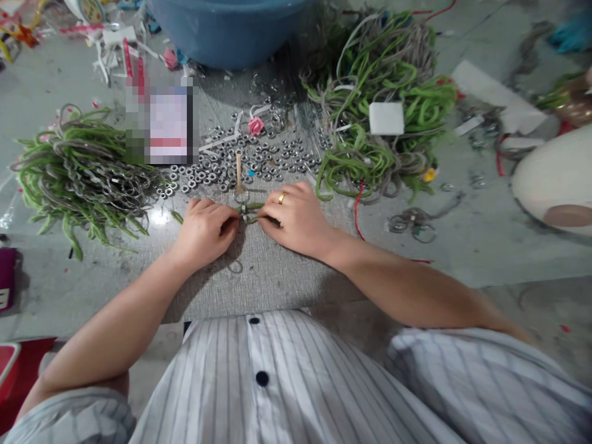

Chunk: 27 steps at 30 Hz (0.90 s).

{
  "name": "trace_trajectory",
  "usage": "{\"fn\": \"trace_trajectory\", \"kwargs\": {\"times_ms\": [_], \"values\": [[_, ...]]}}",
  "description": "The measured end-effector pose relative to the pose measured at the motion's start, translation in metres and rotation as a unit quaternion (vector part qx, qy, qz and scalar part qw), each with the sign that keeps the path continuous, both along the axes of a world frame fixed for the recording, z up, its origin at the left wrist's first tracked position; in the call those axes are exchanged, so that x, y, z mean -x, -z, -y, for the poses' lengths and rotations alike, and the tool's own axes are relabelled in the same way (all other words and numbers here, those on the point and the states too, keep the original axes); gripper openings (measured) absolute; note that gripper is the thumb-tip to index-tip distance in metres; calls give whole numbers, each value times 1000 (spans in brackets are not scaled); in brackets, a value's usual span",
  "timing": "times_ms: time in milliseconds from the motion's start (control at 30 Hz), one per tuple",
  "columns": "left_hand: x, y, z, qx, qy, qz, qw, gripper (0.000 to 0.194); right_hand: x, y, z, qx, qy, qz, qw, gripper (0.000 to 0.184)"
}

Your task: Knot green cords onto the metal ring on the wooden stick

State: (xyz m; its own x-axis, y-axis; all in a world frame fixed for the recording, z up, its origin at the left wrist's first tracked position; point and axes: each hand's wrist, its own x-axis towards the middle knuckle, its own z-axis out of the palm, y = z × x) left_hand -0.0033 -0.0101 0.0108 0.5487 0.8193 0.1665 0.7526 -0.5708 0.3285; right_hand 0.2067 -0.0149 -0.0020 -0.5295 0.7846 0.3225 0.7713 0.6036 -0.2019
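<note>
My left hand (206,229) pinches one side of a short green cord (253,206) just above the table, near the middle. From the other side my right hand (298,216), with a gold ring on a finger, grips the same cord. A small metal ring (245,211) sits on the cord between my fingertips. Part of the cord is hidden by my fingers. Just beyond my hands a thin wooden stick (239,172) points away from me, beside many loose metal rings (277,161). A loose green cord end (176,216) shows beside my left hand.
A tangled pile of green and grey cords (74,163) lies left; another cord heap (420,105) carries a white block (386,118) at right. Behind stand a blue basin (226,34) and a pixelated flat object (168,120). A white rounded object (555,176) is far right.
</note>
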Motion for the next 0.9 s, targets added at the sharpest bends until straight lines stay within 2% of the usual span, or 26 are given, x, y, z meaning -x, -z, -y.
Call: {"fn": "trace_trajectory", "kwargs": {"times_ms": [300,700,900], "values": [[-2,2,0,-22,11,-20,999,20,1,-1,1,-3,23,16,1000,17],[-1,5,-1,-46,16,-28,998,18,4,5,-1,31,-3,-18,999,19],[-3,5,-1,-43,9,-39,998,20,5,3,-1,33,-6,-6,999,20]]}}
